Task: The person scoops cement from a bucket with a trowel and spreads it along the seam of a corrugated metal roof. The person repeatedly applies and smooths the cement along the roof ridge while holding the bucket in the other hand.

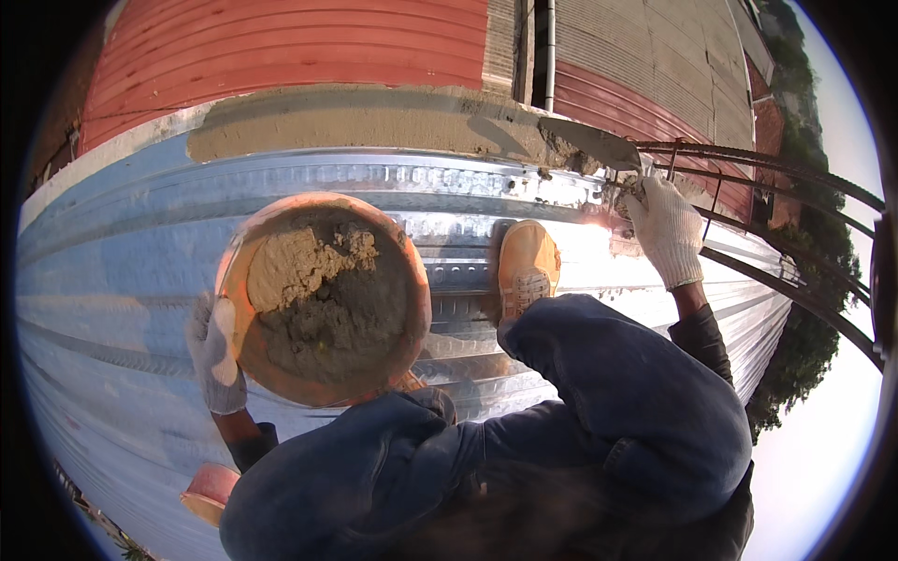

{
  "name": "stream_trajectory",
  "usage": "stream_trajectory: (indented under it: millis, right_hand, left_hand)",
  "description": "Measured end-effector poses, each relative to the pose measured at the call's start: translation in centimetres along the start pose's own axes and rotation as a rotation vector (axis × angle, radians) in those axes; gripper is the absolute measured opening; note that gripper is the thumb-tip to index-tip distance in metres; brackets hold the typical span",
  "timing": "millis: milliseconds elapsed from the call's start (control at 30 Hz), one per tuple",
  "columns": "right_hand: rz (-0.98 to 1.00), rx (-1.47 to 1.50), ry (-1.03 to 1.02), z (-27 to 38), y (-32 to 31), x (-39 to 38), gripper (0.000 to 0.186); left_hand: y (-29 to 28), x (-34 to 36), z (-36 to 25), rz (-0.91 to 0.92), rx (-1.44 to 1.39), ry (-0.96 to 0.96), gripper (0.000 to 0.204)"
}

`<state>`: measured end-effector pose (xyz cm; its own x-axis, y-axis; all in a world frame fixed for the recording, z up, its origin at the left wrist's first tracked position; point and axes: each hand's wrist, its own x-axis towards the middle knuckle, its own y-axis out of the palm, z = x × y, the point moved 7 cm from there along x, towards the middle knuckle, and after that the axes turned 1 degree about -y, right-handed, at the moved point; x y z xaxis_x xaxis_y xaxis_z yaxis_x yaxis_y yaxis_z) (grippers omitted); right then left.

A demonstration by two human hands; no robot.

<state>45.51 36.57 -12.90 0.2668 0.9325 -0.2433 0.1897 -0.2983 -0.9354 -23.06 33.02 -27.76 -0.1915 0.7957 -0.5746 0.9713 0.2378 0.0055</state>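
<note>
My right hand (666, 229), in a white knit glove, is closed round the handle of a trowel (591, 142). The trowel's blade lies against the right end of a wet mortar strip (355, 126) that runs along the top of the wall. At the left, my gloved left hand (216, 353) grips the side of a round orange basin (420, 280). Grey mortar (337, 327) fills much of the basin, with a lighter lump toward its upper left. The left fingertips are partly hidden at the rim.
Ribbed metal decking (122, 309) lies beneath me. Bent steel rebar (776, 168) juts out at the right, close to my right hand. My tan shoe (528, 262) is between basin and rebar. Red metal sheeting (281, 47) stands beyond the wall. A reddish object (210, 491) sits lower left.
</note>
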Motion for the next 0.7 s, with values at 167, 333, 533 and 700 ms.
stream_trajectory:
  millis: [167, 333, 533, 700]
  right_hand:
    - [0.297, 1.086, 0.382, 1.2, 4.8, -1.8, 0.043]
    - [0.270, 1.649, 0.748, -1.4, 16.1, -1.5, 0.040]
    - [0.203, 1.729, 0.845, 0.1, 18.6, 0.6, 0.035]
    - [0.149, 1.734, 0.875, 0.8, 18.4, 0.2, 0.031]
  left_hand:
    - [1.3, -1.5, -0.9, -0.153, -0.084, 0.021, 0.032]
    - [-1.1, 0.8, 1.3, -0.006, -0.027, 0.107, 0.041]
    - [0.8, -0.2, -0.5, -0.060, -0.018, 0.073, 0.040]
    - [-0.6, 0.8, 0.5, -0.064, -0.006, 0.084, 0.027]
